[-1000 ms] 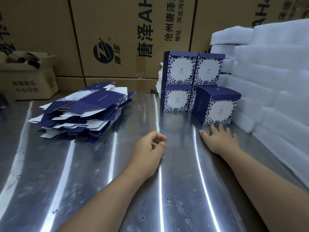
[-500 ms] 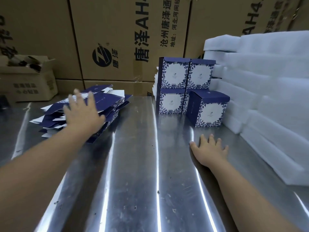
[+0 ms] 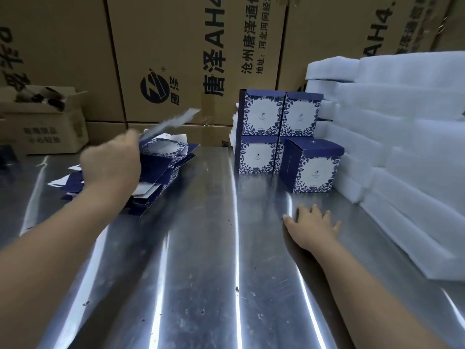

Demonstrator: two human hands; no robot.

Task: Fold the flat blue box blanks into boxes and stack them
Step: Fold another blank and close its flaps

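Left hand (image 3: 110,162) pinches one blank (image 3: 171,123) off the pile (image 3: 163,159); right hand (image 3: 312,226) flat, empty. Risk: blank snags, scattering the loose pile.

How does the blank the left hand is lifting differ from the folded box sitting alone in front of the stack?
The lifted blank is flat and thin; the front box is a closed cube. The blank is held in the air, tilted, by the left hand above the pile of blanks; the box stands upright on the metal table, touched by neither hand. The blank is motion-blurred; the box is sharp. The pile's blanks show the same blue-and-white leaf print as the box.
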